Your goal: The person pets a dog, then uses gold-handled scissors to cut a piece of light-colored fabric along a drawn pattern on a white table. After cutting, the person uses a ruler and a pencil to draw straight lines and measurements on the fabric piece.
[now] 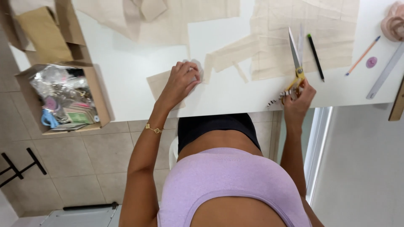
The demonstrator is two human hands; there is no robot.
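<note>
Worktop [139,71]: white, smooth, matte; everything below is placed relative to it. I'm looking straight down over the near edge.

Pattern paper sheets [303,38] cover the far-right half of the worktop: thin, beige, translucent, creased, with straight cut edges. More of the same lies far-centre.

Cardboard box [103,98] hangs off the worktop's left edge, open, full of crinkly clear bags and small sewing bits. I can't identify each item.

Small paper piece [156,84] sits at the near-centre edge of the worktop: flat, beige, roughly rectangular. My left hand [182,80] is curled down on it, fingertips pinning its right side.

Scissors [295,54] are at the near-right edge, blades closed or nearly so, pointing away across the paper; long steel blades, yellow handles. My right hand [298,100] is closed round the handles.

Black pen [315,56], orange pencil [362,55] and clear ruler [385,71] lie right of the scissors.

Judgement on the cut: keep the left hand flat and close to the line so thin paper won't lift or skew. Use long strokes near the pivot and don't snap the tips shut. Keep the lower blade riding on the worktop.
</note>
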